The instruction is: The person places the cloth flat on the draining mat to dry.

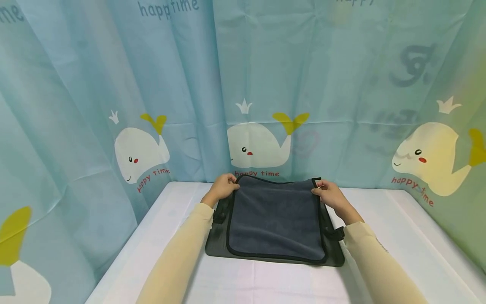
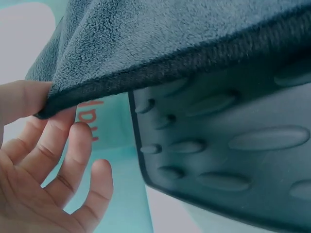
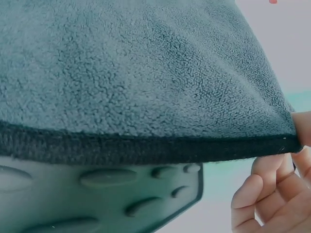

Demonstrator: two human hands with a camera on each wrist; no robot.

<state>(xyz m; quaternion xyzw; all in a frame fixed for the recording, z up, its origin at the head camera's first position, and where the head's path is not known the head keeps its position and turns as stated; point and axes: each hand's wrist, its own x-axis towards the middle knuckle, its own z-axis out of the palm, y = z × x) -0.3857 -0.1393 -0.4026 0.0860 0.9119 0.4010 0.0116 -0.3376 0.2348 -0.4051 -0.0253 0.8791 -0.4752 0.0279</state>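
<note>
The left hand (image 1: 224,186), at the cloth's 11 o'clock corner, pinches that corner between thumb and forefinger, its other fingers loose below. The dark grey cloth (image 1: 277,215) lies over the mat (image 1: 215,247) on the bench (image 1: 231,283); the mat shows past it at 9, 6 and 3 o'clock. Its 12 o'clock edge sags slightly between the hands and is held up off the mat, whose raised bumps show underneath in both wrist views; its 6 o'clock part appears to rest on the mat. The right hand (image 1: 331,196) pinches the 1 o'clock corner, thumb on top, fingers curled beneath.

The step in hand seems to be handling the cloth by its two far corners; the next move probably calls for keeping both level and the edge taut.
</note>
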